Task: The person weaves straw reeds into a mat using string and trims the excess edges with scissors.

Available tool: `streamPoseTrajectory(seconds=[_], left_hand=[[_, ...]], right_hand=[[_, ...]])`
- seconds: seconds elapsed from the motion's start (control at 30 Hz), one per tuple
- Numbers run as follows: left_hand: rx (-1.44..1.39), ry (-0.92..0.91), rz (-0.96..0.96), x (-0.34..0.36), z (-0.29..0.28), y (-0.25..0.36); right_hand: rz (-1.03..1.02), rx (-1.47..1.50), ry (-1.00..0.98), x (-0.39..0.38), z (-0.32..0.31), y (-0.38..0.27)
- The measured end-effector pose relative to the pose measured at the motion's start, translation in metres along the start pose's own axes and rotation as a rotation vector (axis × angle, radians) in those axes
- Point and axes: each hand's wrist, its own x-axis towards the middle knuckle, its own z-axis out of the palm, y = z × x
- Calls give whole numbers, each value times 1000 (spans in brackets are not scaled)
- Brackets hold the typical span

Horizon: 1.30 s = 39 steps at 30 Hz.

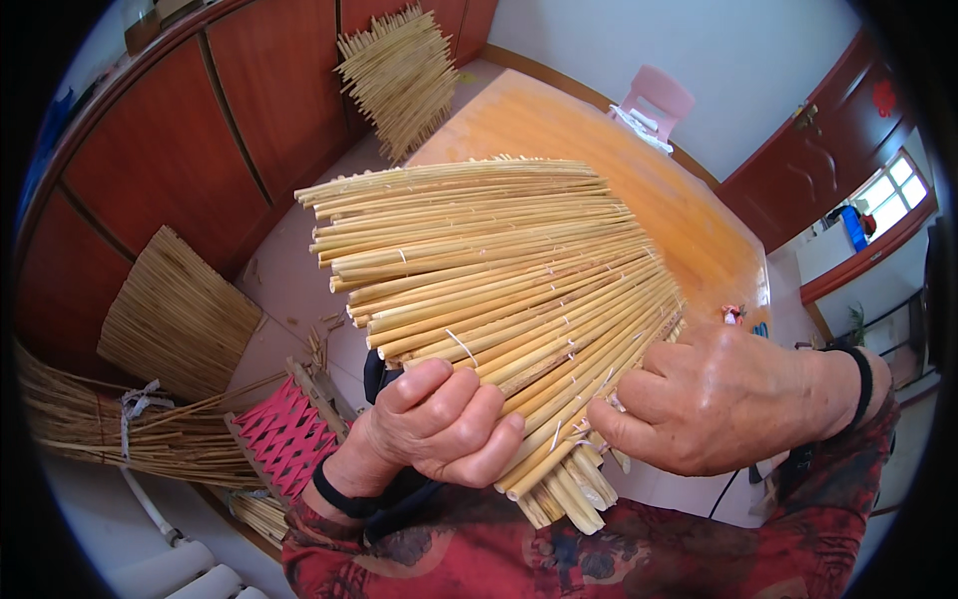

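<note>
A fan-shaped mat of straw-coloured stalks, stitched across with short white threads, spreads out in front of me. It lies tilted over my lap and overlaps the near part of the wooden table. My left hand is closed on the mat's near left side, its thumb along the stalks. At the right edge my right hand is a fist, knuckles up, touching the mat. What its fingers pinch is hidden. Shorter, thicker stalk ends stick out below, between my hands.
The orange table holds a small pink-and-white item and something blue-handled. Finished-looking stalk mats lean by red cabinets. At left are a tied stalk bundle and a pink-strapped stool. A pink chair stands beyond.
</note>
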Motion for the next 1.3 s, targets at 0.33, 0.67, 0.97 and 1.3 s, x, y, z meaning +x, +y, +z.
streamPoseTrajectory(seconds=[0.33,0.67,0.97,1.3], left_hand=[[-6,-32,28,0,12,1],[-16,-19,48,-2,18,-2],[-73,-75,80,-5,17,-4],[-70,-44,39,7,26,-4]], right_hand=[[-11,15,-6,-8,10,6],[-94,3,75,-6,28,9],[-103,-15,65,3,34,9],[-102,-46,101,-3,43,14]])
